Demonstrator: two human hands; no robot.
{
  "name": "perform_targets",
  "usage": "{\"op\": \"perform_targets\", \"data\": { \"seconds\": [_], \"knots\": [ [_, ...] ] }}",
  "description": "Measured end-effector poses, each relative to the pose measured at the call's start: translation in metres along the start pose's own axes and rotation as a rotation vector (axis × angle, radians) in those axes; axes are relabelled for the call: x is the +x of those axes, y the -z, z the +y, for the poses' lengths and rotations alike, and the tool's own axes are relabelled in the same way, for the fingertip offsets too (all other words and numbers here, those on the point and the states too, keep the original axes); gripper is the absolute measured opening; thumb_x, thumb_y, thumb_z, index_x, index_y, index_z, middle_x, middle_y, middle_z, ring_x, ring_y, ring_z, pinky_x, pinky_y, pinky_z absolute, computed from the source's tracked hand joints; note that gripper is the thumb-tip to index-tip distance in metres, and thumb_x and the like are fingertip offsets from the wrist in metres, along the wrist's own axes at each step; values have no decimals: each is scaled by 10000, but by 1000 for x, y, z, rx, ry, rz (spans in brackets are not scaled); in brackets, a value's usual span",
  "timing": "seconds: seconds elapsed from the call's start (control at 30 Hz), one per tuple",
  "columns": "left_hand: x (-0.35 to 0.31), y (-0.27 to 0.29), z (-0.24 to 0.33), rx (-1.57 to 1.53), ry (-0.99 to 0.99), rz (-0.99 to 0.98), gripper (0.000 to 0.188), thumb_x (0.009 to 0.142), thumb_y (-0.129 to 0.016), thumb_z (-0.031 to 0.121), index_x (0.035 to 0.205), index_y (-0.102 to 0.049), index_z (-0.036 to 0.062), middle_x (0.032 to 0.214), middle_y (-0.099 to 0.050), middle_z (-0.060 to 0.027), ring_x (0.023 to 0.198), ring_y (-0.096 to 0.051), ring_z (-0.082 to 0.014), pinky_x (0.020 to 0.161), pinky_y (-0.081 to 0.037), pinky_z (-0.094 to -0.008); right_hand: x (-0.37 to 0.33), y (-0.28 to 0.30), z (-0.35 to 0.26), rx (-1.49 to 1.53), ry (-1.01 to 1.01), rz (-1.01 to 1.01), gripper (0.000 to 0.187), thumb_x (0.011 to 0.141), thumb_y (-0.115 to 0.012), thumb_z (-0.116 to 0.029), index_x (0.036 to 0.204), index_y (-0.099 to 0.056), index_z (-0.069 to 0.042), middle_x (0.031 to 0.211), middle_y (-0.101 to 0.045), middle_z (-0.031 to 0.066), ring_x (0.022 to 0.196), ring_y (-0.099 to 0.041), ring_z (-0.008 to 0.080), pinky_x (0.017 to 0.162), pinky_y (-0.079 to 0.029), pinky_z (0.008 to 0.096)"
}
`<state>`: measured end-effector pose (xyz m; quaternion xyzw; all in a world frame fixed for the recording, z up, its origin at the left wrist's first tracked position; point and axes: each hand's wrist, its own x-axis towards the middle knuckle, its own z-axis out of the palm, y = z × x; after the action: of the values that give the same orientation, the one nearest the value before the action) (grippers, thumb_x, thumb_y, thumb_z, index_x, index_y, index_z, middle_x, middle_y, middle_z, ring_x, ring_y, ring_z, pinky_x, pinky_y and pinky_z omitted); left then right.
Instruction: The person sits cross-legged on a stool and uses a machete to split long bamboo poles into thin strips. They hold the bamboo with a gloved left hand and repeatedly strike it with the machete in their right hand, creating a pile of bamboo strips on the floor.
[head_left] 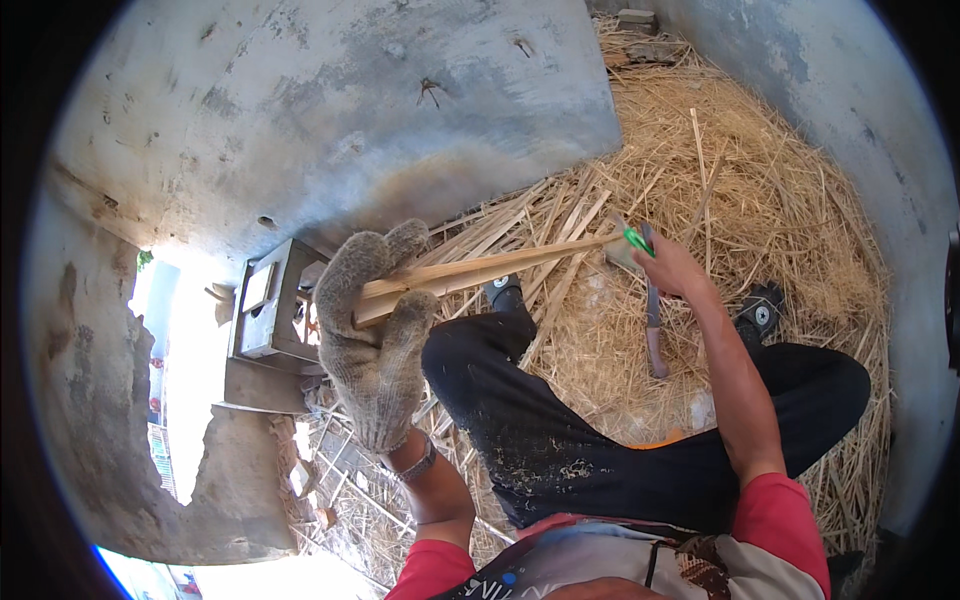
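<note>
My left hand (375,345) wears a thick grey-brown knitted glove and is closed around split bamboo strips (480,268). They reach to the right and taper to a thin end near my right hand (672,268). That bare hand is closed on a small tool with a bright green part (636,240); my fingers hide the rest, so its kind is unclear. The strips' thin end meets or nearly meets this tool. Just below my right hand lies a knife with a brown handle (655,345), between my legs on the litter.
Straw-like shavings (780,200) heap up at the right, with long loose strips (540,215) beside them. A grey wall panel (350,100) stands ahead, another wall (850,90) at the right. A worn box-like cabinet (268,310) is at the left, near a broken wall opening.
</note>
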<state>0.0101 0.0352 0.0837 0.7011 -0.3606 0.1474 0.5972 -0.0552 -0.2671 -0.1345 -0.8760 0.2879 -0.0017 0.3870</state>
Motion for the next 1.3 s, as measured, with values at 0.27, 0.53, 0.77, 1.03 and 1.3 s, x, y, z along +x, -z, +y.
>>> {"op": "perform_targets", "data": {
  "seconds": [0.27, 0.53, 0.77, 1.03, 1.3],
  "knots": [
    [-17, -3, 10, -48, -30, -112, 420, 838, -686, 60, 1220, -516, 26, 1160, -618, -178, 1000, -644, -226, 783, -573, -254, -163, 27, -138, 257, 527, 102, 281, 1006, -429, -260, 976, -469, 16, 622, -559, 227, 595, -584, 416, 559, -433, 514],
    [-31, -5, 18, -36, 87, -20, 362, 752, -781, 33, 1056, -584, 35, 1053, -655, -111, 951, -646, -190, 776, -568, -281, -182, -6, -144, 447, 633, 219, 227, 990, -460, -210, 941, -446, 11, 550, -527, 220, 532, -555, 439, 491, -420, 506],
    [-31, -7, 10, -41, -26, -12, 392, 726, -823, 104, 1036, -601, 12, 983, -664, -112, 883, -653, -183, 686, -585, -261, -180, -28, -133, 604, 571, 284, 190, 974, -480, -159, 921, -443, 19, 597, -541, 226, 562, -559, 440, 503, -426, 503],
    [-40, -25, 18, -99, -2, 40, 310, 792, -780, 125, 983, -601, -40, 935, -674, -164, 700, -662, -168, 570, -578, -245, -188, -38, -139, 474, 540, 326, 157, 956, -501, -127, 960, -470, 26, 651, -574, 203, 580, -608, 387, 518, -479, 452],
    [-39, -30, 17, 77, -107, 10, 271, 925, -640, 210, 1047, -535, -8, 891, -664, -149, 582, -615, -133, 503, -491, -219, -175, -35, -137, 293, 529, 363, 171, 943, -512, -147, 908, -457, 10, 579, -564, 212, 541, -613, 387, 487, -499, 460]
  ]
}}
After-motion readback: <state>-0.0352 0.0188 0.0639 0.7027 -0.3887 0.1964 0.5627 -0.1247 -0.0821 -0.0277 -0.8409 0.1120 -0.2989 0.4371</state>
